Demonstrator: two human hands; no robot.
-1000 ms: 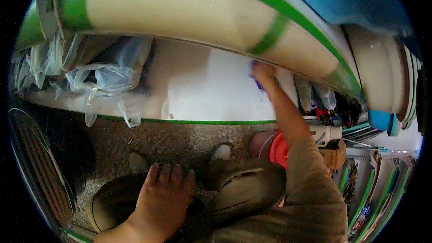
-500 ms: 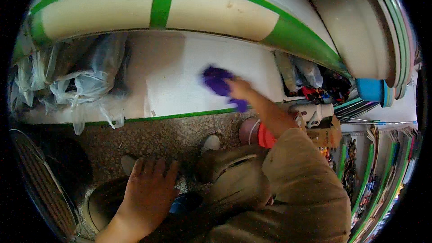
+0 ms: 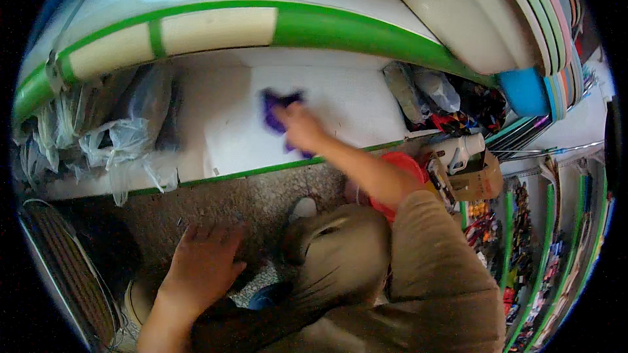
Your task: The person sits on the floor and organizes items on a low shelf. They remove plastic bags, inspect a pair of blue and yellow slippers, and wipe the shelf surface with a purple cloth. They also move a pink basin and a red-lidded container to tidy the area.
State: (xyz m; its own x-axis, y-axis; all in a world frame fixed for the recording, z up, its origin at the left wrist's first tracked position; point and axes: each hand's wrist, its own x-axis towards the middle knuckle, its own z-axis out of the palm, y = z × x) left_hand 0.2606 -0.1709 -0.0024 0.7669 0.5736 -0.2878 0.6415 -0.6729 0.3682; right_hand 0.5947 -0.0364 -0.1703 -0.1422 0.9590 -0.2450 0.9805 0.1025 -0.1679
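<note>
My right hand (image 3: 302, 127) is closed on a purple cloth (image 3: 275, 111), pressing it against the white bottom shelf (image 3: 229, 134). Both are a little smeared by motion, and a corner of the cloth trails toward the shelf's green front edge. My left hand (image 3: 204, 263) hovers over my left knee, palm down, with its fingers stretched out and nothing in it. Its fingertips look dim against the speckled floor. My right arm reaches forward over a red bucket (image 3: 402, 165), hiding part of it.
Clear plastic bags (image 3: 127, 134) fill the shelf's left end; dark packages (image 3: 451, 101) sit at its right. A green-edged shelf (image 3: 353, 33) overhangs the work. Stacked basins (image 3: 484, 19) stand upper right. A cardboard box (image 3: 476, 180) and white jug (image 3: 464, 151) are near my right arm.
My right hand has slid the purple cloth leftward along the shelf. My left hand has shifted slightly left, its thumb now spread. The head view has tilted a bit.
</note>
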